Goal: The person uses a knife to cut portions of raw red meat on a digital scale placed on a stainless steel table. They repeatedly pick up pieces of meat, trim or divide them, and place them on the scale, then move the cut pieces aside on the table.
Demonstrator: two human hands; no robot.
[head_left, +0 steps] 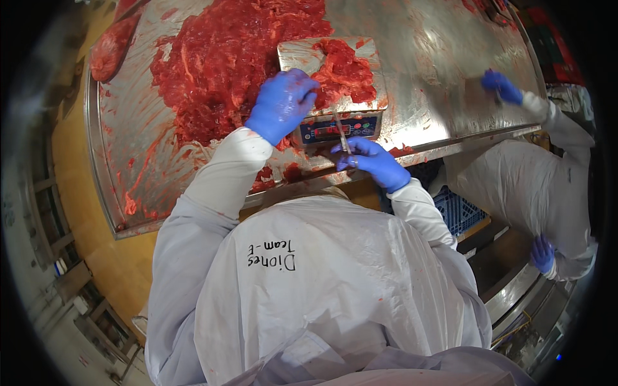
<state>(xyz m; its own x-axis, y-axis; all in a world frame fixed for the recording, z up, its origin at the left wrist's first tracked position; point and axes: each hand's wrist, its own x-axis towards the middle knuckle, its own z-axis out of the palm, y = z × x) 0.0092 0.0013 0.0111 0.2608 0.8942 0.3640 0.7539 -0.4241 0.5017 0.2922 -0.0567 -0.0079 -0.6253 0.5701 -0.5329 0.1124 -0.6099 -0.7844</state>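
Nearest, just below the 2 hands, is a white apron (335, 257) with black handwriting, and white sleeves (222, 170) reach each wrist. The right hand (372, 162), in a blue glove, has its fingers closed around a slim tool (342, 135), apparently a narrow knife; its thin end points away from the grip, across the front of a scale (293, 59). Left of that grip, along the near edge of a metal table (444, 58), lie scraps of red meat (262, 179). The left hand (283, 106), also blue-gloved, is beyond the right hand and to its left, at the scale's left side, with fingers bent; whether they pinch anything, I cannot tell. Just right of the left-hand grip, 1 portion of red meat (347, 74) lies on the scale's plate. Between the 2 grips is the scale's dark panel (315, 134), with a red lit display. Left of the left hand and beyond it, a big meat heap (222, 64) spreads; farther left lies a smoother lump (112, 51). Right of the right-hand grip, below table level, is a blue crate (458, 213). Farther right, a co-worker (521, 186) in white has 1 blue-gloved hand (503, 88) over the table.
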